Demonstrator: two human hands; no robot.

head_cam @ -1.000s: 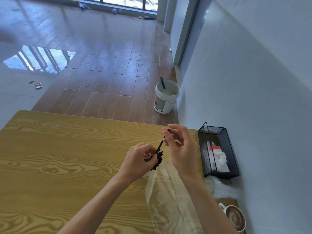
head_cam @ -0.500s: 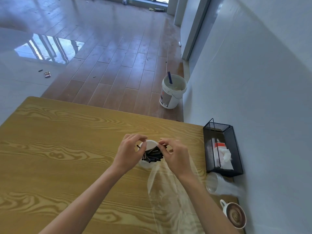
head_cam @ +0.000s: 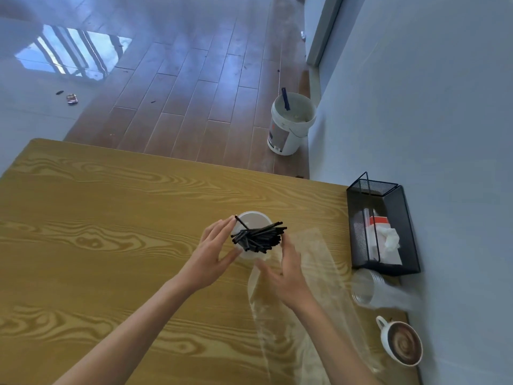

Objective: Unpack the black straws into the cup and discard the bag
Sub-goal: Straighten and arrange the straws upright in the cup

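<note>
A bundle of black straws (head_cam: 259, 236) stands in a white cup (head_cam: 254, 219) on the wooden table (head_cam: 111, 232), leaning to the right over the rim. My left hand (head_cam: 212, 255) is at the cup's left side, fingers apart, thumb against its lower wall. My right hand (head_cam: 286, 273) is just right of and below the cup, fingers spread, resting over the clear plastic bag (head_cam: 308, 309). That bag lies flat on the table and runs toward me under my right forearm.
A black mesh basket (head_cam: 399, 226) with tissues stands at the table's right edge by the wall. Clear stacked cups (head_cam: 366, 287) lie on their side before it. A coffee cup (head_cam: 402, 345) sits near right. A white bucket (head_cam: 291, 126) stands on the floor.
The straws went from my fingers into the cup. Both hands have let go of them and spread open beside the cup. The camera has tilted further down.
</note>
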